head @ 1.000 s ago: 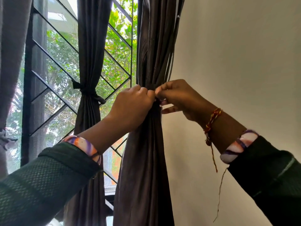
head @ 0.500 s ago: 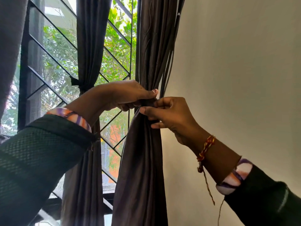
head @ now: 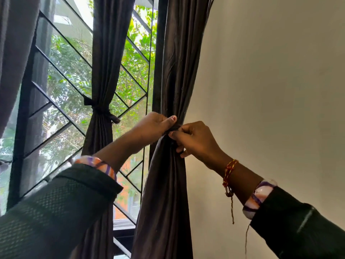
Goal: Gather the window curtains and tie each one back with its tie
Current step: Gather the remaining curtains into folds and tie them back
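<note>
A dark brown curtain hangs gathered at the window's right side, next to the wall. At its waist, my left hand and my right hand each pinch an end of the dark tie wrapped around it, thumbs almost touching. Most of the tie is hidden under my fingers. A second curtain in the middle of the window is bound by its own tie, knotted with short ends sticking out.
A third dark curtain hangs at the far left edge. Behind the curtains is a black window grille with diagonal bars and green trees outside. A plain cream wall fills the right side.
My left hand has come down from above the right one, and both now meet side by side at the curtain's waist. The view has shifted slightly.
</note>
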Demonstrator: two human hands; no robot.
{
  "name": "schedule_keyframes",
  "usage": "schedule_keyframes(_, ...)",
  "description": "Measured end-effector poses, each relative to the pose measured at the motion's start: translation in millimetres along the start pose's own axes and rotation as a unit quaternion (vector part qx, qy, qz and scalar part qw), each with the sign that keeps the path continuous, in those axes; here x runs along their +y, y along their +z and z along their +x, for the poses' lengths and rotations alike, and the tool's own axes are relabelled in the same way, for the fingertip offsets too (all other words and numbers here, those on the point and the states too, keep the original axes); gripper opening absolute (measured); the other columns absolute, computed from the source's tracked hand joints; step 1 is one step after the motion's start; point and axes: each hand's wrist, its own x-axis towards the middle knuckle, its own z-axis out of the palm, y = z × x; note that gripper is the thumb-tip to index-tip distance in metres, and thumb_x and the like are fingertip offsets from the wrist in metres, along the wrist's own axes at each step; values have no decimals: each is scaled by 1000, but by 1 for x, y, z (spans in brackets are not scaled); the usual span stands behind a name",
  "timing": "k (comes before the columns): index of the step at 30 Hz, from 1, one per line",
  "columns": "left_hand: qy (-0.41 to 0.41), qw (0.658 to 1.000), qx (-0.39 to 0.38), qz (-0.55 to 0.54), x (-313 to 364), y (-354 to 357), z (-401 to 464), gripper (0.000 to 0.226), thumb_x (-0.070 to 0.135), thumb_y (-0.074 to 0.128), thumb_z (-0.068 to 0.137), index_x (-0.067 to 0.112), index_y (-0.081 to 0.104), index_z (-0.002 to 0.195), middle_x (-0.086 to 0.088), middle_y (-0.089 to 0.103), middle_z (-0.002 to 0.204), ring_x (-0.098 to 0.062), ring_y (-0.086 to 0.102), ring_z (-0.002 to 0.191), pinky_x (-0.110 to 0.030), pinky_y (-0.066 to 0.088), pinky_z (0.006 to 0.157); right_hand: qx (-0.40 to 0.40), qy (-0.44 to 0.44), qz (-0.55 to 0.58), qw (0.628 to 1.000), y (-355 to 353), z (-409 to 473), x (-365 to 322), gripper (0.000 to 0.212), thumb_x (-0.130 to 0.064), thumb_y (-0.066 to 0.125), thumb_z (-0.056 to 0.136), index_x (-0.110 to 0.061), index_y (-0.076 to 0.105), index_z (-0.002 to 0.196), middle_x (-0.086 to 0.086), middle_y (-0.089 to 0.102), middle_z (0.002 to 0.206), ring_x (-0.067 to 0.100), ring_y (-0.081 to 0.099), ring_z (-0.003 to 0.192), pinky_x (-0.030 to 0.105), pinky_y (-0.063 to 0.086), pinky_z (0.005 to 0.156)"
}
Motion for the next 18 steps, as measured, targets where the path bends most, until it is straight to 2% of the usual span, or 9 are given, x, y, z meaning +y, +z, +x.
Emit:
schedule_keyframes(3, 48, 995, 83, 4, -5, 16, 2, 24, 24, 51, 92, 13, 53, 71, 5, 41, 53, -4, 36, 45, -22, 27, 46, -36, 5, -78, 996, -10, 2, 1, 27, -21, 58, 89, 3, 69, 83, 13, 66, 69, 17, 64, 55, 25, 55, 52)
schedule_keyframes(5, 64, 991, 120, 9, -7, 24, 4, 8, 19, 53, 90, 15, 54, 83, 2, 50, 64, -10, 40, 54, -23, 31, 51, -48, -1, -134, 990, -17, 3, 5, 31, -24, 55, 90, 1, 70, 79, 16, 69, 73, 25, 68, 63, 34, 57, 57)
schedule_keyframes(8, 80, 986, 148, -4, -12, 35, 7, 5, 14, 53, 90, 17, 52, 85, -6, 53, 74, -13, 41, 57, -28, 33, 56, -46, -12, -213, 976, -26, 2, 6, 36, -31, 53, 89, -3, 69, 72, 15, 69, 72, 30, 67, 68, 47, 57, 65)
schedule_keyframes(11, 91, 980, 168, -49, -16, 42, 11, 17, 8, 51, 90, 21, 48, 79, 3, 46, 64, -7, 40, 52, -25, 32, 54, -48, -30, -305, 951, -31, 0, 2, 34, -35, 50, 91, -13, 62, 67, 8, 63, 74, 30, 63, 76, 36, 50, 65)
schedule_keyframes(13, 73, 976, 182, -92, -19, 42, 12, 24, 6, 49, 91, 24, 47, 76, 5, 44, 60, -3, 41, 43, -18, 32, 47, -48, -41, -356, 932, -35, -1, 1, 34, -36, 46, 93, -13, 67, 79, 9, 64, 82, 29, 62, 81, 31, 42, 64)
schedule_keyframes(14, 65, 974, 190, -108, -21, 39, 13, 25, 5, 49, 91, 25, 46, 75, 3, 45, 60, -5, 41, 41, -20, 34, 47, -46, -44, -373, 926, -37, -1, 1, 34, -35, 44, 94, -12, 69, 87, 10, 66, 87, 29, 61, 83, 30, 40, 64)
schedule_keyframes(16, 62, 973, 199, -94, -25, 31, 16, 21, 6, 49, 91, 23, 48, 79, -1, 46, 58, -11, 38, 42, -26, 30, 49, -37, -55, -395, 916, -42, -2, 3, 34, -35, 43, 95, -14, 70, 93, 11, 68, 91, 29, 61, 85, 29, 38, 65)
schedule_keyframes(18, 66, 976, 202, -48, -26, 23, 16, 12, 7, 49, 90, 19, 49, 88, 0, 41, 55, -8, 34, 41, -27, 26, 47, -33, -69, -410, 909, -44, -2, 4, 33, -34, 43, 95, -16, 71, 93, 9, 68, 89, 27, 61, 83, 27, 36, 61)
